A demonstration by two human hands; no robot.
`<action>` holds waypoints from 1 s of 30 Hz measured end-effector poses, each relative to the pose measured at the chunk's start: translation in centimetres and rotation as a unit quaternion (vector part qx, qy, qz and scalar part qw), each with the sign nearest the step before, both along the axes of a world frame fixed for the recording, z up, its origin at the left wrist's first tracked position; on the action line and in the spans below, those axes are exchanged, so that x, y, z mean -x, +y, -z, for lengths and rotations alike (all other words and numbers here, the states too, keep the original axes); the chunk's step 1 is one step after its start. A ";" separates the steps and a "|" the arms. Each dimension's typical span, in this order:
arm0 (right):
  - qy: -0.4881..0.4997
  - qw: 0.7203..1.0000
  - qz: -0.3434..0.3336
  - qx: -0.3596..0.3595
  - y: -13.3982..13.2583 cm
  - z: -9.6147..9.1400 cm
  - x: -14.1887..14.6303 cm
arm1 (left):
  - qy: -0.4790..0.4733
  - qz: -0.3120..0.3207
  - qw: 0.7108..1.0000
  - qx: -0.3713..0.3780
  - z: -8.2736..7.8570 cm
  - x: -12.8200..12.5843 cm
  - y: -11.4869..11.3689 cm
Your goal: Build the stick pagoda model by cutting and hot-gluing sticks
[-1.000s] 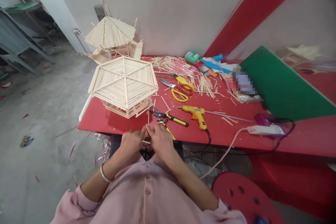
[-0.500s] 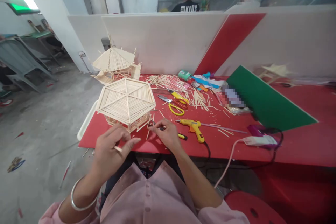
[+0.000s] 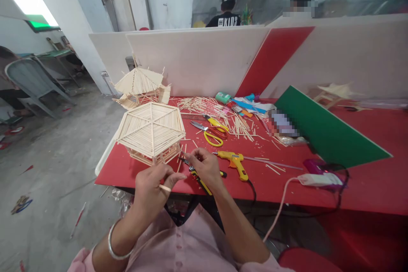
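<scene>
My left hand (image 3: 153, 187) pinches a short wooden stick (image 3: 165, 188) between thumb and fingers, just in front of the red table's near edge. My right hand (image 3: 205, 165) is closed on the yellow-handled cutting pliers (image 3: 199, 177), lifting them off the red table (image 3: 287, 182). A hexagonal stick-built roof model (image 3: 151, 129) stands just beyond both hands. A yellow glue gun (image 3: 234, 162) lies right of my right hand.
A second stick pavilion (image 3: 140, 85) stands at the table's back left corner. Yellow scissors (image 3: 212, 129), a heap of loose sticks (image 3: 204, 106), a green board (image 3: 325, 136) and a white cable (image 3: 280, 195) lie on the table. Beyond the partition (image 3: 197, 59) a person sits.
My hands rose from my lap and parted. The left took the stick leftward; the right reached to the pliers and closed on them. The view tilted up.
</scene>
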State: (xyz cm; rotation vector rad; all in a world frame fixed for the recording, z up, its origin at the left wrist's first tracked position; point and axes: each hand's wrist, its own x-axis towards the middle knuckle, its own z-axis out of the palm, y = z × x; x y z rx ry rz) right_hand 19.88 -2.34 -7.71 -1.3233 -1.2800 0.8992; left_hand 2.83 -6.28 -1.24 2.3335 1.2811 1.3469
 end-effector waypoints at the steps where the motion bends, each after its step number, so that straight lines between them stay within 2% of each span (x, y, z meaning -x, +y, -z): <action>1: -0.008 1.000 0.000 -0.007 0.1 -0.1 0.0 | 0.008 -0.003 1.000 -0.004 0.1 -0.2 0.0; 7: 0.013 0.999 -0.006 -0.029 0.6 0.0 0.0 | 0.016 0.028 0.996 0.078 0.1 -0.6 0.2; 10: 0.041 0.998 -0.023 -0.030 0.1 -0.6 -0.3 | 0.022 0.051 0.992 0.113 0.0 -0.3 0.2; 13: 0.057 0.992 -0.074 -0.079 -1.2 -2.0 -0.7 | 0.021 0.067 0.986 0.148 0.1 -0.4 0.1; 15: 0.038 0.982 -0.129 -0.131 -2.2 -3.1 -0.8 | 0.026 0.064 0.980 0.187 0.2 -0.7 0.1; 17: 0.006 0.976 -0.156 -0.155 -2.9 -3.9 -0.9 | 0.033 0.071 0.972 0.220 0.3 -1.2 0.2; 19: -0.015 0.978 -0.152 -0.144 -3.2 -4.3 -1.0 | 0.033 0.093 0.970 0.223 0.3 -1.5 0.2; 22: -0.019 0.989 -0.099 -0.111 -3.0 -4.2 -1.4 | 0.009 0.126 0.974 0.186 0.1 -1.7 0.0; 24: -0.025 0.992 -0.063 -0.106 -2.9 -4.2 -1.7 | 0.007 0.127 0.980 0.154 -0.1 -1.5 -0.3; 26: -0.041 0.988 -0.069 -0.130 -3.1 -4.5 -1.8 | 0.036 0.112 0.984 0.131 -0.6 -1.3 -0.5; 28: -0.056 0.979 -0.094 -0.175 -3.3 -4.9 -1.8 | 0.069 0.106 0.982 0.137 -1.7 -0.9 -0.4; 30: -0.040 0.974 -0.090 -0.203 -3.6 -5.3 -1.6 | 0.086 0.130 0.973 0.171 -3.5 -0.4 0.1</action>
